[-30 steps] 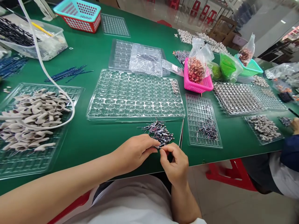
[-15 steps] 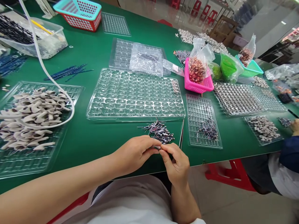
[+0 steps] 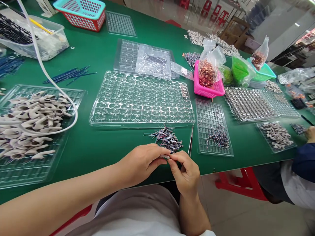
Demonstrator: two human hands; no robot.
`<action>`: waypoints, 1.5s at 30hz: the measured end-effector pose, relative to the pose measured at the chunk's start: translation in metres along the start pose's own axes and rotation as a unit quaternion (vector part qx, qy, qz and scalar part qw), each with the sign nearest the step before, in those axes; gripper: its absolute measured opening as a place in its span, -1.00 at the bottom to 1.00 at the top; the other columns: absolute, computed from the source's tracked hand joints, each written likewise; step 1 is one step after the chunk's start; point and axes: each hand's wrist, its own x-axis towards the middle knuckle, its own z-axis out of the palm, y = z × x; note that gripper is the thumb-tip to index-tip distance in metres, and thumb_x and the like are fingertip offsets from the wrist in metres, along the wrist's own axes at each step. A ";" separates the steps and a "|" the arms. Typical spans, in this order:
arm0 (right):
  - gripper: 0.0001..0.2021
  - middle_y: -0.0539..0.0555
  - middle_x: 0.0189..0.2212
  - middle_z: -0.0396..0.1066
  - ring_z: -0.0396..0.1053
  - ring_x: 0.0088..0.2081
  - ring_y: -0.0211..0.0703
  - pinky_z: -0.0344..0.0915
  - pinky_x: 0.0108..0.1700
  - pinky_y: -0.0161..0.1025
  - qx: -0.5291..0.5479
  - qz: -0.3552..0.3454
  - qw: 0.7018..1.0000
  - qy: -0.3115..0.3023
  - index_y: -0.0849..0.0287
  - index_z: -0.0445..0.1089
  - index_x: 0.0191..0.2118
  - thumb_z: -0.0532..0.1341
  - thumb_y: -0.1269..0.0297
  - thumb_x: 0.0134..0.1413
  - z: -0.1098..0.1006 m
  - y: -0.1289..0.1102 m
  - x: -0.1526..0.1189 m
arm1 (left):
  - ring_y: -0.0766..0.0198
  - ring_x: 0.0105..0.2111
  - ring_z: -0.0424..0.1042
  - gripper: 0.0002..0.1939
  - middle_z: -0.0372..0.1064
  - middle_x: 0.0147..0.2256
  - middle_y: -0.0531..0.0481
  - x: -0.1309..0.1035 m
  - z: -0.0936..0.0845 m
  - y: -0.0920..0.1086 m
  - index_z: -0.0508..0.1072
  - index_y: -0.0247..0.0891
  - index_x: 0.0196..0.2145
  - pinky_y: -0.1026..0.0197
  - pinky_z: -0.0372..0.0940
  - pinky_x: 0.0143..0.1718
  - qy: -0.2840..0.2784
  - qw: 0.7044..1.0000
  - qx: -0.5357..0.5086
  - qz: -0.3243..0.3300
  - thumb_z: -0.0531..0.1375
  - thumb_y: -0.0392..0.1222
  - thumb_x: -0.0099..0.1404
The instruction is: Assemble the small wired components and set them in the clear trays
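Observation:
A small whitish piece (image 3: 165, 157) is pinched between the fingertips of my left hand (image 3: 145, 162), low over the green table. The fingertips of my right hand (image 3: 185, 170) press together at the right end of that piece; anything else between them is too small to tell. Just beyond my fingers lies a pile of small wired parts (image 3: 168, 139). Behind the pile is a large clear tray (image 3: 142, 101) with several pale pieces (image 3: 183, 90) in its upper right corner. Tweezers (image 3: 190, 141) lie right of the pile.
At left, beige curved pieces (image 3: 34, 114) heap on a tray under a white cable (image 3: 39, 59). A pink basket (image 3: 209, 90) holds a bag of copper-coloured parts. Right of the pile is a smaller tray (image 3: 203, 131) of wired parts. A person's hand (image 3: 310, 133) shows far right.
The whitish piece between my fingertips shows more clearly. Both hands keep nearly the same place and pinch. The view has shifted slightly.

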 end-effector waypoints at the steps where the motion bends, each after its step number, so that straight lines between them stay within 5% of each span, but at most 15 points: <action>1: -0.85 0.04 -0.33 0.52 0.46 -0.32 -0.20 0.41 -0.27 -0.22 0.001 -0.002 1.000 0.000 0.09 0.47 -0.16 0.25 0.47 0.20 0.000 0.000 0.000 | 0.23 -0.31 0.52 -0.82 0.57 -0.27 -0.06 0.000 0.000 0.000 0.45 -0.31 -0.04 0.26 0.39 -0.27 0.000 1.000 0.002 0.004 0.14 -0.28 0.43; 19: -0.71 0.01 -0.30 0.53 0.44 -0.30 -0.20 0.37 -0.24 -0.19 0.021 -0.035 0.999 -0.010 0.05 0.46 -0.11 0.27 0.58 0.13 0.000 0.001 -0.001 | 0.22 -0.32 0.54 -0.80 0.57 -0.27 -0.11 -0.004 0.004 -0.004 0.37 -0.33 0.00 0.24 0.44 -0.29 0.022 0.997 0.035 0.071 0.08 -0.31 0.46; 31: -0.88 -0.06 -0.43 0.31 0.28 -0.40 -0.30 0.22 -0.38 -0.34 -0.006 0.053 0.997 0.061 0.10 0.32 -0.32 0.19 0.48 0.18 0.002 0.002 -0.006 | 0.22 -0.32 0.54 -0.76 0.56 -0.27 -0.04 -0.001 -0.005 0.006 0.45 -0.30 -0.07 0.22 0.43 -0.25 0.015 0.999 0.027 -0.044 0.28 -0.20 0.32; 45: -0.89 -0.09 -0.47 0.29 0.26 -0.45 -0.32 0.21 -0.38 -0.37 -0.070 0.049 0.995 0.057 0.12 0.30 -0.37 0.17 0.40 0.19 0.003 0.002 -0.003 | 0.25 -0.39 0.46 -0.82 0.52 -0.38 -0.04 0.001 -0.004 0.004 0.51 -0.31 -0.22 0.26 0.29 -0.35 0.026 0.999 0.034 -0.004 0.09 -0.33 0.38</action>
